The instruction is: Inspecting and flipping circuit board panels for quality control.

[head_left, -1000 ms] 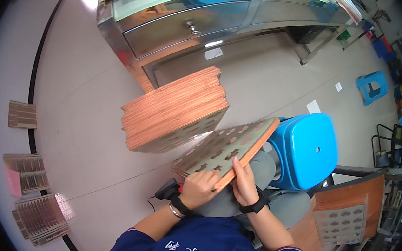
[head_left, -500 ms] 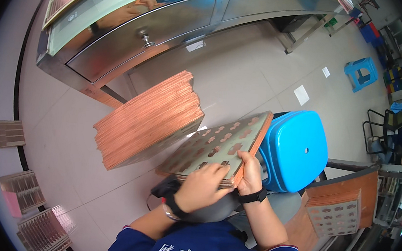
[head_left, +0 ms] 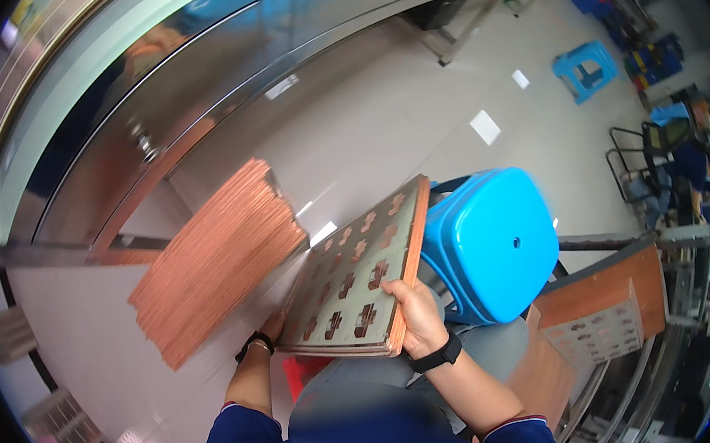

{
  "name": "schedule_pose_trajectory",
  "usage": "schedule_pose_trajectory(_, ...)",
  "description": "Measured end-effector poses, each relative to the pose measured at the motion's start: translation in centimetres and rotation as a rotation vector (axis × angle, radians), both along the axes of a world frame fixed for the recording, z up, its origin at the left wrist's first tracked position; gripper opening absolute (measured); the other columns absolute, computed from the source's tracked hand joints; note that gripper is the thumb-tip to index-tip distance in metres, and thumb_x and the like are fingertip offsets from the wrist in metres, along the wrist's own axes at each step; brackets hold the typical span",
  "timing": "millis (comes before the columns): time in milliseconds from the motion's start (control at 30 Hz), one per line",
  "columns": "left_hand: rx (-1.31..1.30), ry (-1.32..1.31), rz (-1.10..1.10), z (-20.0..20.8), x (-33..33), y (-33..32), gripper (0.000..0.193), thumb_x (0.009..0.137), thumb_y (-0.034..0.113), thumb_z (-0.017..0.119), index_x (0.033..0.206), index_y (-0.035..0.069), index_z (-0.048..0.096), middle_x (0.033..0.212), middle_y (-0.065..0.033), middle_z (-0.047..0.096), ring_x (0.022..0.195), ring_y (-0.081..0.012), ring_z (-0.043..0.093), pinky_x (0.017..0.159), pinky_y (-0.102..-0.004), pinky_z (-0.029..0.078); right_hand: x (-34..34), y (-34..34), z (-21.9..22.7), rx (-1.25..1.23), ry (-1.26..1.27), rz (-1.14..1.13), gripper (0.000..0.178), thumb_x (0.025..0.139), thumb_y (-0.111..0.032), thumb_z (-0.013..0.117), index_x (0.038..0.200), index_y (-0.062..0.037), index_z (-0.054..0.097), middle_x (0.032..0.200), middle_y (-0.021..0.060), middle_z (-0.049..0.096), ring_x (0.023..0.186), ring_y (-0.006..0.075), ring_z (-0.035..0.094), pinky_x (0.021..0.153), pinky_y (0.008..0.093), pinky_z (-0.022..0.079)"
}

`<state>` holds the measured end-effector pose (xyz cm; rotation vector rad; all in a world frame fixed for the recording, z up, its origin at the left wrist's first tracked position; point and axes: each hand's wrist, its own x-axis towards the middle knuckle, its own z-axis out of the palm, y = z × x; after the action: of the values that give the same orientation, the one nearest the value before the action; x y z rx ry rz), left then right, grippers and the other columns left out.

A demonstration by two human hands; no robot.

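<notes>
A thin stack of flat panels [head_left: 353, 281] stands tilted over my lap, its grey-green face patterned with rows of copper-coloured cut-outs. My right hand [head_left: 424, 320] grips its right edge, thumb on the front face and fingers around behind. At the lower left edge my left hand [head_left: 275, 327] holds the stack, its fingers mostly hidden behind the panels. To the left, a much thicker stack of panels [head_left: 214, 263] shows its wavy copper-coloured edges and touches neither hand.
A blue plastic stool [head_left: 502, 244] stands close beyond my right hand. A metal workbench with drawers [head_left: 161, 109] runs along the left. More panels [head_left: 597, 330] lean on a brown board at right. Another blue stool [head_left: 587, 71] and a black chair [head_left: 634, 159] stand farther off.
My left hand has moved from the front face to the stack's left edge. The held stack has turned more upright. The view has swung, shifting the bench and stool leftward.
</notes>
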<state>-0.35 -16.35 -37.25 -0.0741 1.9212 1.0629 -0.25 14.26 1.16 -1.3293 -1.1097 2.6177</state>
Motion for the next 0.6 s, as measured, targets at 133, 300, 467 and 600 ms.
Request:
schedule_pose_trajectory(133, -0.23, -0.314, 0.088, -1.0, -0.9, 2.0, 0.064, 0.093, 0.047, 0.035, 0.122, -0.009, 0.048, 0.12, -0.02, 0.055, 0.11, -0.0273, 0.052, 0.095, -0.0359, 0.036, 0.3, 1.7, -0.1, 0.058, -0.023, 0.016, 0.032, 0.083, -0.003, 0.05, 0.115, 0.0029, 0.046, 0.1, 0.0115, 0.057, 0.087, 0.0194, 0.06, 0.076, 0.0331, 0.052)
schedule_pose_trajectory(300, -0.145, -0.411, 0.135, 0.5, -0.4, 3.6, 0.065, 0.093, 0.047, 0.031, 0.123, -0.009, 0.048, 0.119, -0.0206, 0.056, 0.109, -0.0272, 0.053, 0.094, -0.036, 0.037, 0.7, 2.7, -0.1, 0.35, -0.006, 0.18, 0.042, 0.085, -0.006, 0.051, 0.124, 0.003, 0.039, 0.11, 0.0113, 0.055, 0.1, 0.0192, 0.054, 0.088, 0.0316, 0.043)
schedule_pose_trajectory(467, -0.149, -0.425, 0.23, 6.2, -0.5, 8.2, 0.065, 0.092, 0.049, 0.029, 0.12, -0.005, 0.05, 0.109, -0.0177, 0.059, 0.1, -0.0277, 0.056, 0.087, -0.036, 0.041, 1.8, 3.4, -1.2, 0.648, -0.12, 0.345, 0.052, 0.087, -0.014, 0.053, 0.131, 0.0039, 0.031, 0.118, 0.0167, 0.052, 0.11, 0.0216, 0.05, 0.094, 0.0327, 0.04)
schedule_pose_trajectory(600, -0.067, -0.38, 0.298, 3.5, 0.7, 6.1, 0.056, 0.093, 0.045, 0.032, 0.113, -0.002, 0.054, 0.102, -0.0174, 0.062, 0.088, -0.0277, 0.061, 0.077, -0.0369, 0.047, 2.0, 3.8, 0.0, 0.602, -0.175, 0.438, 0.054, 0.087, -0.014, 0.054, 0.132, 0.0037, 0.03, 0.116, 0.0192, 0.054, 0.107, 0.0229, 0.053, 0.093, 0.0332, 0.041)
